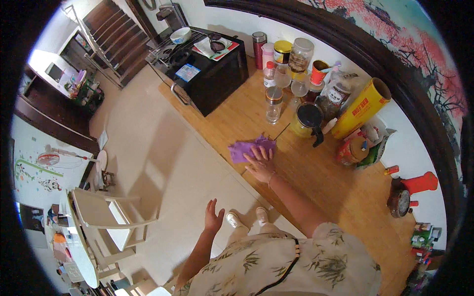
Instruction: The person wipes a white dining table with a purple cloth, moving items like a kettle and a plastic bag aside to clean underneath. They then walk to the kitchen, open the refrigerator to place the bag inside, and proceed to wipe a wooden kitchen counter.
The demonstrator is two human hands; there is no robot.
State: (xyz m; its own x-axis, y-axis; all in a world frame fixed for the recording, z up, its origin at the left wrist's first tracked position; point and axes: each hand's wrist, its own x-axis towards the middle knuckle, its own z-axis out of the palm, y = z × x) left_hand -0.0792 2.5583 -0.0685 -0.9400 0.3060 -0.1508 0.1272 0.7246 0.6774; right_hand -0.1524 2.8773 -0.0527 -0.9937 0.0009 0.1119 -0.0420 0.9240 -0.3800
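My right hand [261,164] lies on a crumpled purple cloth [242,149], fingers spread and pressing it against the wooden tabletop [316,172]. The cloth reaches the table's near-left edge and is partly hidden under the fingers. Away from the table, my left hand [213,218] hangs in the air over the floor with its fingers stretched out, holding nothing. Just beyond the cloth stand a glass pitcher with a black lid and handle [308,118] and a clear glass cup [273,104].
A black cabinet-like box [217,79] with a bowl [180,35] and sunglasses on top occupies the table's far end. Along the wall stand several jars and bottles, a yellow tube [363,108] and a red-brown jar [351,150]. A chair [116,222] is at the left.
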